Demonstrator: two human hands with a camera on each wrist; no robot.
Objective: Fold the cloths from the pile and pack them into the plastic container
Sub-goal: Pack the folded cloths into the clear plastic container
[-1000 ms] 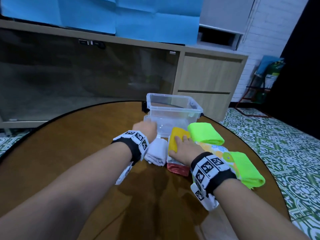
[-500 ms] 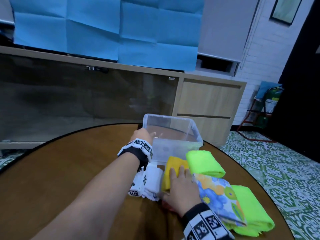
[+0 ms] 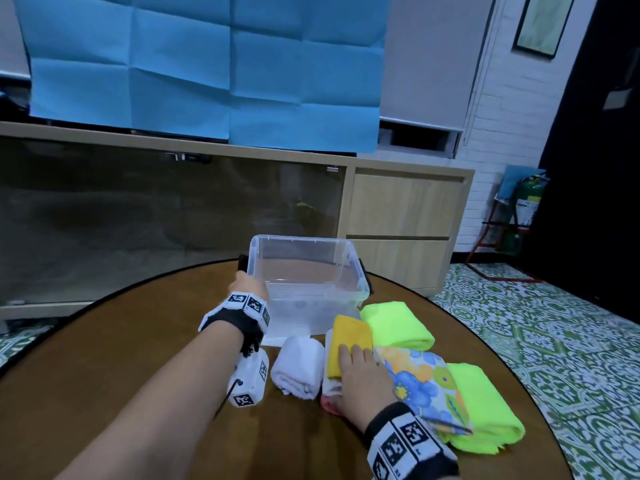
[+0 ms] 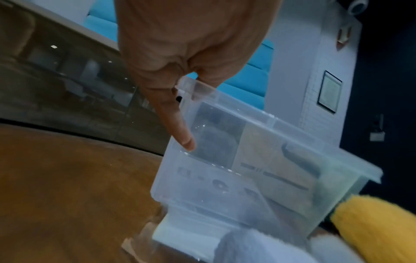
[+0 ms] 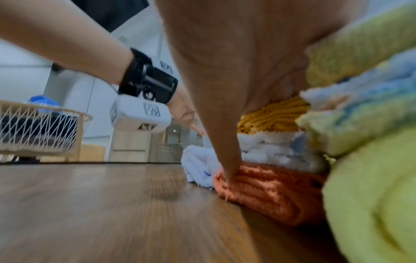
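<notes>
A clear plastic container (image 3: 308, 268) stands at the round table's far side. My left hand (image 3: 247, 284) grips its near left corner: in the left wrist view one finger (image 4: 180, 124) lies down the outer wall of the container (image 4: 258, 160) while the others hook over the rim. My right hand (image 3: 351, 365) holds a stack of folded cloths, yellow (image 3: 348, 337) over white over red. Its fingers lie on top and its thumb (image 5: 227, 160) digs into the red cloth (image 5: 270, 188). A rolled white cloth (image 3: 299, 367) lies between my hands.
Right of the stack lie a neon green cloth (image 3: 398, 323), a floral cloth (image 3: 426, 386) and another green one (image 3: 485, 420) near the table's right edge. A flat white piece (image 4: 180, 236) shows under the container. A cabinet (image 3: 401, 216) stands behind the table.
My left hand has gone forward from the white cloth to the container's near left corner. The right hand has stayed on the yellow-topped stack. The head view has tilted upward.
</notes>
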